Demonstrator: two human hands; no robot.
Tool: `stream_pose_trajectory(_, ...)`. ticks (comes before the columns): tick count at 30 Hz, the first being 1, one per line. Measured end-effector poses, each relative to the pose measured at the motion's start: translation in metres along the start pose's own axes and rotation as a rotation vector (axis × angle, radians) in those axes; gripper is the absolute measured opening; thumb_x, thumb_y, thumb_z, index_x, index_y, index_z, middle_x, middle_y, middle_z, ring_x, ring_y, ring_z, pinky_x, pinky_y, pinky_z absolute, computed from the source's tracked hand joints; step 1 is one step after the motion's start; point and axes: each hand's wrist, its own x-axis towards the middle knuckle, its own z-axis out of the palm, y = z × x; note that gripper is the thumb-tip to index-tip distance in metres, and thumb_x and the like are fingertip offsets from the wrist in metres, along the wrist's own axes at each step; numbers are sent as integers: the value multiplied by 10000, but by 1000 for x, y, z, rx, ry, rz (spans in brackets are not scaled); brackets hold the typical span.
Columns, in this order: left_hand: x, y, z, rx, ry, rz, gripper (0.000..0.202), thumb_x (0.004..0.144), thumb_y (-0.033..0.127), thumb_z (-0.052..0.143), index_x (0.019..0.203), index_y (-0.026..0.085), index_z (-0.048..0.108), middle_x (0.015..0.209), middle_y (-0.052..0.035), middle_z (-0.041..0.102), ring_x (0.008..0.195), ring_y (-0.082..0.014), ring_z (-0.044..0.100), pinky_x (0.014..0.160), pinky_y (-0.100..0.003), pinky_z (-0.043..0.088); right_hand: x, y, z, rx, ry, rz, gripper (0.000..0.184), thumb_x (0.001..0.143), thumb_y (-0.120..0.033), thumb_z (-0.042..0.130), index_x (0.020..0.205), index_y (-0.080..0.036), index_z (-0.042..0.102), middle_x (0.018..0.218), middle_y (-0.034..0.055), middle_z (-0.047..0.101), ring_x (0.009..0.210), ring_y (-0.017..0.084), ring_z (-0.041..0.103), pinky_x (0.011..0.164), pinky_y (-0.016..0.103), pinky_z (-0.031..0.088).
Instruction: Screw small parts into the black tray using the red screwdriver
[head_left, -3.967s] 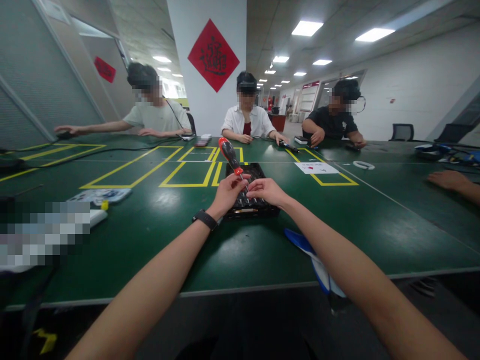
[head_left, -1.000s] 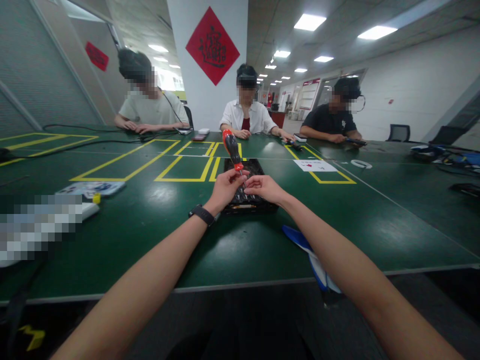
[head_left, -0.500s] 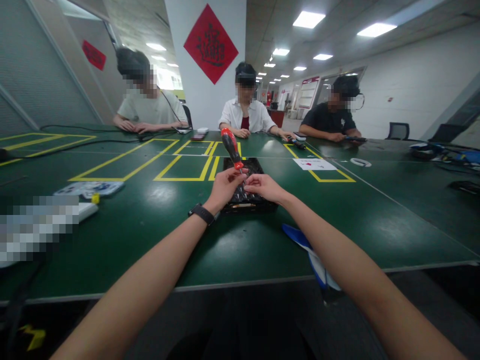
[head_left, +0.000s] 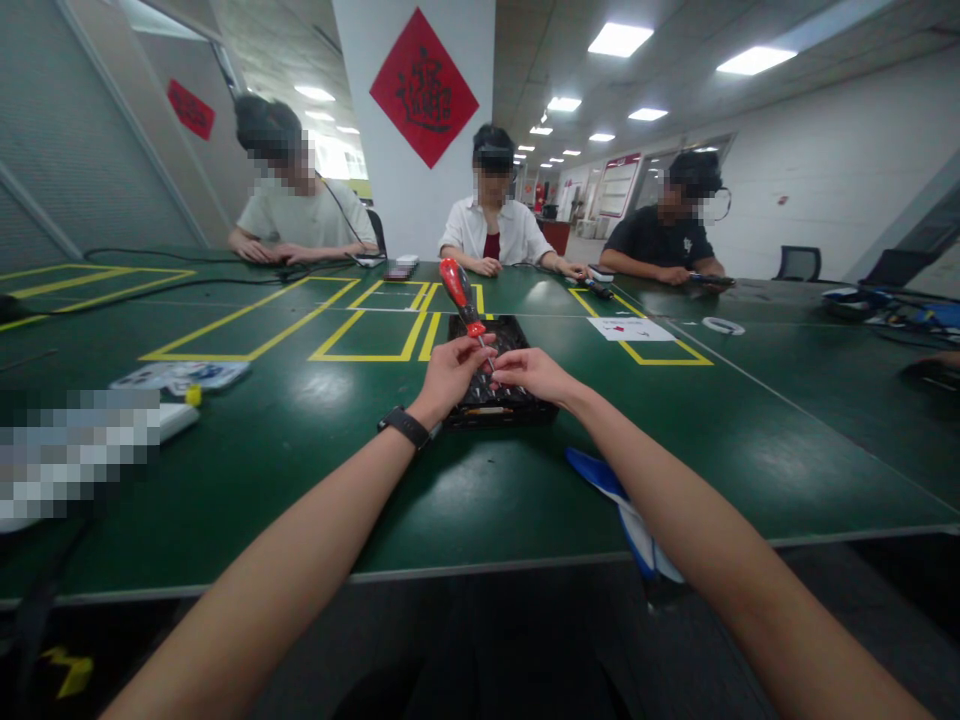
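A screwdriver point(head_left: 463, 296) with a red and black handle tilts over a black box point(head_left: 499, 412), its handle up and its metal shaft pointing down to the right. My left hand point(head_left: 452, 374), with a dark watch at the wrist, is closed round the shaft just below the handle. At the lower end of the shaft, my right hand point(head_left: 534, 375) pinches with thumb and fingertips; whether it grips the tip or a small part there is too small to tell. Several small shiny pieces show inside the box beneath my hands.
Blue and white fabric point(head_left: 626, 510) lies at the table's front edge beside my right forearm. A printed sheet point(head_left: 631, 329) and a white ring point(head_left: 723, 326) lie to the right. At left are a flat patterned packet point(head_left: 180, 376) and a blurred white object. Three people sit across the green table.
Both hands keep almost the same pose at the screwdriver. The view has shifted very slightly. At the far right edge, part of a hand now shows by a dark object.
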Motion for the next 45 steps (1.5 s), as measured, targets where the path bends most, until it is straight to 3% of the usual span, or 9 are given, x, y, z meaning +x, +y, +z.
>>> stream_pose_trajectory(8, 0, -1, 0, 72, -6, 31, 332, 749, 343, 623, 1011, 143, 666, 876, -62, 690, 733, -158, 602, 722, -300, 473, 2, 3, 4, -54, 47, -42, 237, 621, -279, 737, 739, -123, 604, 638, -2, 639, 622, 104, 594, 679, 255, 460)
stream_pose_trajectory(12, 0, 1, 0, 107, -8, 42, 237, 766, 320, 602, 904, 147, 687, 987, -82, 690, 845, -190, 618, 803, -335, 470, 2, 2, 6, -42, 75, -40, 276, 562, -257, 774, 707, -128, 578, 634, -17, 620, 604, 90, 576, 651, 242, 457)
stream_pose_trajectory(16, 0, 3, 0, 82, -21, 30, 202, 773, 312, 584, 810, 140, 684, 1097, -100, 662, 962, -214, 609, 865, -352, 462, 1, 0, 2, -38, 29, -16, 260, 635, -326, 726, 758, -119, 628, 673, -1, 643, 621, 89, 570, 665, 244, 460)
stream_pose_trajectory(22, 1, 0, 0, 27, -33, -20, 290, 792, 367, 559, 911, 129, 676, 1044, -104, 673, 762, -173, 626, 755, -328, 497, 2, 3, -1, -24, -11, -30, 248, 636, -317, 723, 768, -122, 644, 679, 5, 662, 665, 118, 605, 732, 275, 470)
stream_pose_trajectory(31, 0, 4, 0, 116, -10, 60, 260, 802, 354, 553, 893, 146, 679, 999, -81, 679, 857, -181, 612, 806, -312, 467, 5, 9, 3, -74, 61, -78, 268, 586, -268, 763, 734, -126, 590, 631, -16, 625, 577, 89, 572, 612, 230, 449)
stream_pose_trajectory(38, -1, 3, 0, 53, -30, 6, 326, 812, 365, 532, 1006, 130, 651, 816, -54, 665, 648, -128, 579, 681, -284, 487, 2, 5, 2, 8, -53, -33, 263, 706, -315, 678, 859, -103, 655, 760, 46, 691, 684, 110, 617, 710, 255, 474)
stream_pose_trajectory(42, 0, 2, 0, 56, -12, 14, 311, 809, 357, 540, 979, 125, 660, 886, -70, 678, 695, -134, 596, 719, -287, 486, 1, 3, 3, -15, 14, -26, 242, 682, -290, 695, 836, -108, 648, 696, 35, 683, 629, 110, 619, 579, 212, 443)
stream_pose_trajectory(45, 1, 0, 0, 77, 1, 24, 264, 780, 343, 582, 905, 131, 676, 965, -79, 683, 790, -162, 613, 771, -299, 481, 2, 5, 4, -18, 35, -42, 212, 638, -262, 728, 752, -115, 625, 621, 13, 662, 590, 105, 611, 584, 215, 446)
